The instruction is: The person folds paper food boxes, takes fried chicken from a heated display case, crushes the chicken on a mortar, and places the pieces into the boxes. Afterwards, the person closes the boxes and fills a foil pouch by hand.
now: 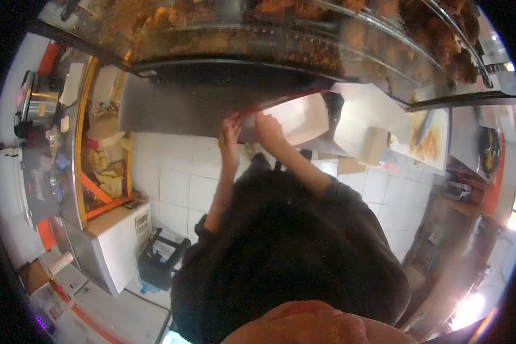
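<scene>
Two hands (230, 131) (269, 131) and two boxes (307, 119) (364, 112) at upper centre; one knife (425, 127) and one board (437, 153) at upper right; one pot (41, 104), upper left; one stool (165, 266), lower left.

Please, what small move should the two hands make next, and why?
Probably the hands should firm up the left end of the open white carton. The left hand and right hand are close together at that end, while the other end is free of both. Blur and the hands hide whether this end is already fastened.
</scene>
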Motion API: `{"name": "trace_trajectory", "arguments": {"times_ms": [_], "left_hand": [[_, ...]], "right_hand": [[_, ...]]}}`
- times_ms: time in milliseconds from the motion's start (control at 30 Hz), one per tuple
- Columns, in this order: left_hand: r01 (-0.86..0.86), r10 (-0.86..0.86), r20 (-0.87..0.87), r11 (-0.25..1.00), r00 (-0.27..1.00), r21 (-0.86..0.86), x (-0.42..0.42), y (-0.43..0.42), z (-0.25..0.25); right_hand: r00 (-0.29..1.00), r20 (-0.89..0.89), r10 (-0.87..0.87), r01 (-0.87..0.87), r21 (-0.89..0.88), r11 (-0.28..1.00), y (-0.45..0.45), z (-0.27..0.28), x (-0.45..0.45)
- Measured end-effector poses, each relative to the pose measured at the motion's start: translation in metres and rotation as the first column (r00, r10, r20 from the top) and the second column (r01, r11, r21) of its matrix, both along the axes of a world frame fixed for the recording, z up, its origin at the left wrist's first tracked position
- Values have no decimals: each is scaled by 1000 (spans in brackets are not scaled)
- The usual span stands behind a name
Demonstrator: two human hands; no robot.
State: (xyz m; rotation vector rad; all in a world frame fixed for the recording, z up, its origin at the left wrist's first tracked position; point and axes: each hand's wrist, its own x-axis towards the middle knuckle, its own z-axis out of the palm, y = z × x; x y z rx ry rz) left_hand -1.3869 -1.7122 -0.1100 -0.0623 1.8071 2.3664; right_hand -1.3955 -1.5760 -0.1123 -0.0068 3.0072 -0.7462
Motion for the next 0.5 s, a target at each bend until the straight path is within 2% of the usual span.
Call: {"name": "trace_trajectory", "arguments": {"times_ms": [33, 67, 100, 133, 167, 233, 267, 300, 367, 400, 433, 500], "left_hand": [[-3, 4, 41, 999, 999, -39, -3, 10, -5], [-38, 25, 158, 996, 987, 81, -8, 20, -7], [-41, 27, 171, 996, 985, 77, -6, 23, -9], [17, -42, 219, 993, 975, 115, -4, 25, -14], [17, -35, 202, 996, 979, 86, -6, 34, -10], [27, -38, 188, 998, 981, 61, -11, 47, 1], [36, -42, 208, 999, 977, 33, -12, 51, 5], [53, -53, 225, 999, 973, 8, -14, 56, 9], [104, -91, 246, 994, 965, -40, -21, 67, 13], [72, -57, 270, 996, 961, -47, -21, 73, 9], [47, -30, 289, 998, 957, -52, -22, 76, -2], [-35, 59, 212, 993, 975, -116, -39, 61, -79]], "right_hand": [[1000, -19, -4, 4, 0, 1000, -2, 8, -13], [995, 51, -91, 93, -50, 994, -4, 21, -19], [974, 147, -172, 186, -94, 978, -7, 33, -16], [967, 172, -188, 207, -97, 974, -3, 44, -14], [966, 175, -192, 211, -98, 972, 6, 51, -11], [978, -7, -211, 199, -301, 933, 33, 69, 4], [982, 91, -165, 188, -410, 892, 51, 95, 12], [978, 93, -186, 208, -403, 891, 71, 102, 24], [982, 116, -149, 188, -581, 792, 109, 113, 50], [977, 107, -186, 213, -577, 789, 128, 118, 64], [965, 47, -259, 238, -580, 780, 146, 124, 78], [922, -35, -386, 298, -574, 763, 182, 131, 108]]}}
